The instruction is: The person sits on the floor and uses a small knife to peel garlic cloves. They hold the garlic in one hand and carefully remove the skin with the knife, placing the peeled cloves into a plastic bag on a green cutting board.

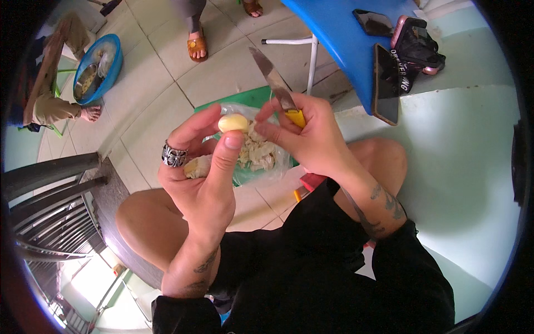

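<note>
My left hand (pixel 204 192), with a wide silver ring, pinches a smooth pale-yellow peeled clove (pixel 232 123), apparently garlic, between thumb and fingers. A second piece with papery skin, apparently an unpeeled garlic clove (pixel 197 167), is tucked in the palm. In my right hand (pixel 317 137) is a knife with a yellow handle (pixel 295 117). Its steel blade (pixel 273 77) points up and away from me, clear of the clove. Below both hands lies a clear plastic bag (pixel 281 160) with dry papery peels (pixel 258 154), over a green board or tray (pixel 238 98).
To the right, a blue table or seat (pixel 333 37) bears phones (pixel 386 83) and a black strap with lettering. At left, a blue basin (pixel 119 54) holds a metal bowl (pixel 86 81) beside a seated person's foot. Another person's sandalled foot (pixel 197 46) stands ahead. Dark railings (pixel 50 177) run along the left.
</note>
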Action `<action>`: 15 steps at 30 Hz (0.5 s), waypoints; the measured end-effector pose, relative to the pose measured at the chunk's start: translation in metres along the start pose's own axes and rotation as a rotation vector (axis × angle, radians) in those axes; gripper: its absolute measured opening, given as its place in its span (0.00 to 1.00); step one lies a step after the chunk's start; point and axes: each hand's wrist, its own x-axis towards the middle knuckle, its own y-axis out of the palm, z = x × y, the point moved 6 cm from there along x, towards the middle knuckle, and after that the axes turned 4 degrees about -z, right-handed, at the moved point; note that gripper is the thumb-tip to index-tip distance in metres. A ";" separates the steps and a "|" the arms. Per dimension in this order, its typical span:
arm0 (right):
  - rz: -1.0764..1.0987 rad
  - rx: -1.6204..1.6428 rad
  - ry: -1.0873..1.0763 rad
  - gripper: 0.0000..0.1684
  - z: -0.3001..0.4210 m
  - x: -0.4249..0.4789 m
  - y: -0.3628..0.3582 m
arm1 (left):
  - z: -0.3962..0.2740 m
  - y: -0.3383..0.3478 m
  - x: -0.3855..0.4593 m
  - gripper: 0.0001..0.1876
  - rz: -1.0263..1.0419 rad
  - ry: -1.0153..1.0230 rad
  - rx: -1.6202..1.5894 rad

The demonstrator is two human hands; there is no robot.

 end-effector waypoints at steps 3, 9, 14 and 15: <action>0.045 0.279 0.027 0.08 -0.002 -0.006 0.002 | 0.005 -0.007 0.000 0.11 -0.032 0.071 0.350; 0.061 0.268 -0.158 0.11 0.025 -0.006 0.006 | 0.019 0.000 0.000 0.09 -0.007 0.021 0.350; -0.061 0.240 -0.233 0.13 0.033 -0.008 -0.002 | 0.007 0.021 -0.003 0.08 0.056 -0.013 0.287; -0.045 0.254 -0.236 0.13 0.032 -0.007 0.003 | 0.005 0.020 -0.002 0.08 0.053 0.010 0.267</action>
